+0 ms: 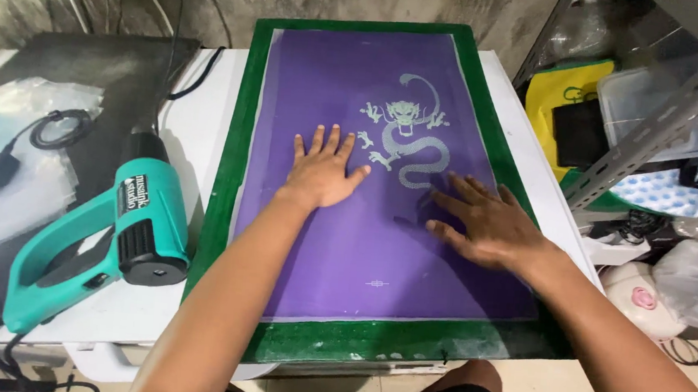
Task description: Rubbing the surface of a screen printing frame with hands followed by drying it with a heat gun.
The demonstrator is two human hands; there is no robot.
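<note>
I see my left hand (323, 172) and right hand (486, 223) spread flat, holding nothing, on the purple screen (378, 248) mid-frame, flanking the dragon design (410, 143)

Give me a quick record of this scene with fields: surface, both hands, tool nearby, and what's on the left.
Surface: purple screen with a pale dragon design, in a green frame on a white table
Left hand: flat on the screen, fingers spread, beside the dragon
Right hand: flat on the screen, just below the dragon
Tool nearby: teal heat gun lying left of the frame
Far left: black charger with cable on clear plastic
</note>
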